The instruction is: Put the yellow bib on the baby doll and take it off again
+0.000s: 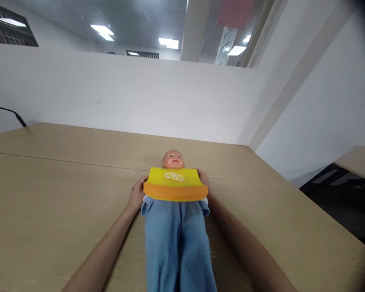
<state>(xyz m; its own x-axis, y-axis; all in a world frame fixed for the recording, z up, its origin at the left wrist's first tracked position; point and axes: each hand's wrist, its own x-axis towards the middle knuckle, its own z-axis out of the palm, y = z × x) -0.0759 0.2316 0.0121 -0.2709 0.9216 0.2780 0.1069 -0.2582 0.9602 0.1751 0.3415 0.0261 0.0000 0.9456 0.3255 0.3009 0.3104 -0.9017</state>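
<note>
Baby doll (173, 159) face-up mid-table (79, 202), citrus-print bib (175, 186) across chest. Both arms stretched far, left hand (138, 192) kinda curled at bib's left edge, right hand (203, 179) at right; fingers half hidden, can't tell if gripping.

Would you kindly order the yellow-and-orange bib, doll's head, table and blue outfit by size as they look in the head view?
Largest to smallest:
1. Table
2. Blue outfit, cut off by the frame's bottom edge
3. Yellow-and-orange bib
4. Doll's head
</note>
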